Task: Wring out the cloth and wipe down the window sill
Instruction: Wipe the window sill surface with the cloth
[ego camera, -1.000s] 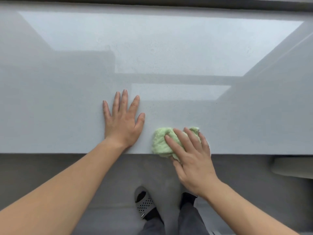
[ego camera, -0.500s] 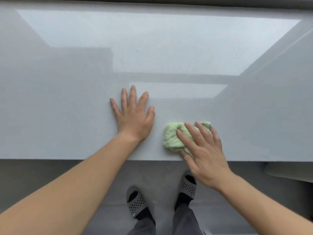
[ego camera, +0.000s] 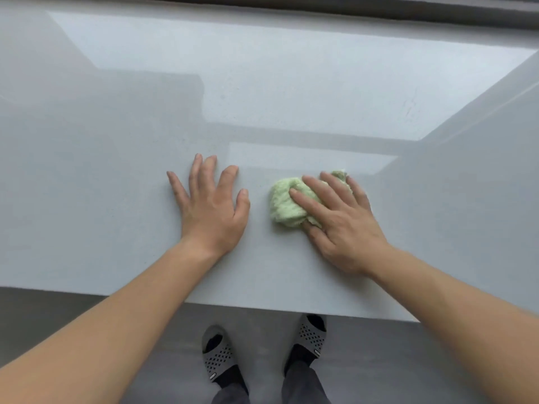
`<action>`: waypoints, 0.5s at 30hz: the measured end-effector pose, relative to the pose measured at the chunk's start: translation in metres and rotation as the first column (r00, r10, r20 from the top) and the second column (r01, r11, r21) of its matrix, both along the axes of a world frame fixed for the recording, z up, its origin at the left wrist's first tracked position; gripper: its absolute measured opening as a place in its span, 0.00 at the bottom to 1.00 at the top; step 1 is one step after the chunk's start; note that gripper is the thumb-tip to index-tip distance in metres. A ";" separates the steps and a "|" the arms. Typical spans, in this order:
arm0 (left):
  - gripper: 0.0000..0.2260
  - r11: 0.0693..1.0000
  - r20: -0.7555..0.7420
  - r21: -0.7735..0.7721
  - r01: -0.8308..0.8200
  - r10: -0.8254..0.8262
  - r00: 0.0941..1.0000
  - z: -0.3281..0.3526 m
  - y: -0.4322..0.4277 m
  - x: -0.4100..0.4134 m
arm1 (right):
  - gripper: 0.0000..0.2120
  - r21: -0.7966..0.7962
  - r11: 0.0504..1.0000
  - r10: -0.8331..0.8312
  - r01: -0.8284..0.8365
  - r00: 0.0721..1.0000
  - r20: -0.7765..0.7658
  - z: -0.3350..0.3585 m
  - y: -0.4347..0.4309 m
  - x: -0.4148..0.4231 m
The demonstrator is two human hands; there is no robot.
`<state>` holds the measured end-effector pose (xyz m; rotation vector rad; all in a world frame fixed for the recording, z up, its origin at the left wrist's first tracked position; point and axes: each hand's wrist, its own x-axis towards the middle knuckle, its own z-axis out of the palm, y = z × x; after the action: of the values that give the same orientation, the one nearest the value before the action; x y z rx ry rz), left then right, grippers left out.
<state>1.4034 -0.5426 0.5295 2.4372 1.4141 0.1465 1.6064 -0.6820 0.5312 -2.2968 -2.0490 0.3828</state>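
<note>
A crumpled light green cloth (ego camera: 287,204) lies on the wide pale grey window sill (ego camera: 116,170). My right hand (ego camera: 338,223) presses flat on top of the cloth, fingers spread over it, hiding its right part. My left hand (ego camera: 211,208) rests palm down on the bare sill just left of the cloth, fingers apart, holding nothing. A small gap separates the two hands.
The sill's front edge (ego camera: 262,307) runs across below my wrists. Beneath it is a dark grey floor with my two feet in grey slippers (ego camera: 218,357). A dark window frame (ego camera: 379,10) borders the sill at the far side.
My right hand has pushed the cloth away from the front edge, farther onto the sill. My left hand has also slid forward on the sill.
</note>
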 end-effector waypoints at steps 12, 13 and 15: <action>0.30 0.995 -0.189 0.018 -0.093 0.095 0.977 -0.010 0.021 0.055 | 0.27 0.036 0.999 0.021 -0.021 1.000 -0.010 -0.001 0.067 0.058; 0.30 0.995 -0.199 0.015 -0.099 0.100 0.975 -0.009 0.022 0.056 | 0.27 0.043 0.999 0.033 -0.033 0.999 -0.007 -0.002 0.078 0.074; 0.30 0.994 -0.215 0.012 -0.106 0.106 0.971 -0.009 0.022 0.058 | 0.26 0.066 0.992 -0.106 0.107 0.994 -0.020 -0.005 0.111 0.102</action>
<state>1.4616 -0.5209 0.5208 2.4387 1.6360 -0.0970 1.7079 -0.5712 0.5266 -2.3423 -1.8913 0.3211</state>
